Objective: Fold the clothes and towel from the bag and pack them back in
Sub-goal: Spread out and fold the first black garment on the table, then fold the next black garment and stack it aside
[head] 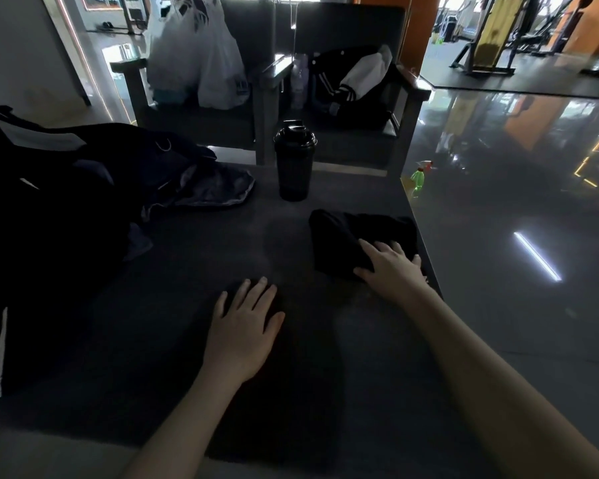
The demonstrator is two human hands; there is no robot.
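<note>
A dark bag [52,188] lies open on the left of the dark table [194,257], with grey cloth [218,188] spilling from its mouth. A folded black garment [346,236] rests near the table's right edge. My right hand [391,264] lies flat on its near corner, fingers spread. A second dark cloth [277,392] is spread on the table in front of me, hard to tell from the surface. My left hand [246,330] presses flat on its far end, fingers apart.
A black shaker bottle [294,160] stands upright at the middle back of the table. Behind are two chairs, one with white plastic bags [198,53], one with a black-and-white jacket [357,81]. A green spray bottle [419,178] stands on the glossy floor right of the table.
</note>
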